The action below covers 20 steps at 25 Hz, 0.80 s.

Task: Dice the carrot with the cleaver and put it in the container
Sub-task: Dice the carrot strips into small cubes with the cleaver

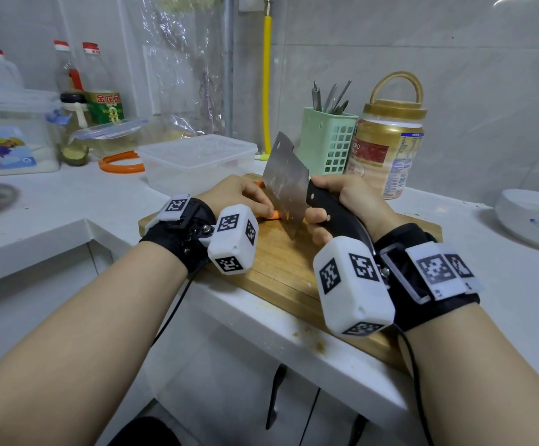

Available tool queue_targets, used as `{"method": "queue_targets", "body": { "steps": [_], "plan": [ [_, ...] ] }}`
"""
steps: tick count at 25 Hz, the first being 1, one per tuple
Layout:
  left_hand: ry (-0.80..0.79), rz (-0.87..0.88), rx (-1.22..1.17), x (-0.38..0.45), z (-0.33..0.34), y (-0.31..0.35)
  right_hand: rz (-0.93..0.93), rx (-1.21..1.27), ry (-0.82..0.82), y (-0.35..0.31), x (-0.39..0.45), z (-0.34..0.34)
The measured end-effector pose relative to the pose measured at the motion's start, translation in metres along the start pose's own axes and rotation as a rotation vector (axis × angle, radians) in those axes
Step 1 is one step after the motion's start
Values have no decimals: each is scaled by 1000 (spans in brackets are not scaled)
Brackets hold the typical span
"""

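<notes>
Carrot point(274, 215) under left fingers point(263, 207); right fingers point(318, 220) grip cleaver point(287, 181).

Green utensil holder point(327, 140) beside gold-lidded jar point(387, 149)

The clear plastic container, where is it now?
In the head view, the clear plastic container stands on the counter just behind the cutting board, left of the green utensil holder.

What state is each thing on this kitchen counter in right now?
Steel cleaver with black handle: gripped, blade down on the carrot.
Orange carrot: lying on the board, held down, mostly hidden.
Clear plastic container: lid off.
Wooden cutting board: flat on the counter.
Left hand: holding the carrot.
Right hand: gripping the cleaver handle.
</notes>
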<state>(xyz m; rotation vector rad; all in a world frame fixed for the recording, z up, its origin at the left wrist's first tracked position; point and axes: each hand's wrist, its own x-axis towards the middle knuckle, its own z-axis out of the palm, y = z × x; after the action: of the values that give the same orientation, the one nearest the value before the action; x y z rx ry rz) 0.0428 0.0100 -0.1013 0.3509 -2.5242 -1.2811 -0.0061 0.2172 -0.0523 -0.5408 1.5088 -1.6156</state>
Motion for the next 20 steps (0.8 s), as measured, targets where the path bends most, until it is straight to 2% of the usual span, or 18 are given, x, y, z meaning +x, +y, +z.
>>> {"method": "queue_targets", "body": {
  "steps": [9,20],
  "plan": [
    [15,-4,-10,-3,2,4,-33,-75,12,-6,-1,11],
    [30,7,-51,-4,2,5,-7,-27,40,-4,22,17]
  ]
}}
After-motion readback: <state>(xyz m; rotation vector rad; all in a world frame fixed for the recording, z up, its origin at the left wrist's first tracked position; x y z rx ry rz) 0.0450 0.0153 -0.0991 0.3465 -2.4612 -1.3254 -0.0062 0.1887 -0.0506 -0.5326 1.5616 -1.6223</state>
